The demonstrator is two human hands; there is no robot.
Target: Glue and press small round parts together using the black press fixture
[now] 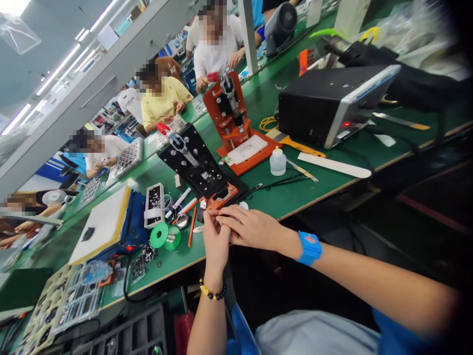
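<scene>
Right forearm (369, 276) with blue wristband (310, 248) lies nearest; right hand (254, 228) and left hand (216, 242) meet in a grip (222, 218) drawn together, whether on anything cannot be told. Around it spreads a green tabletop (332, 181); beyond, co-workers (166, 96) and strip lights (58, 69). Just ahead of the grip stands a black clamp fixture (182, 166), red-handled and orange-based.
</scene>
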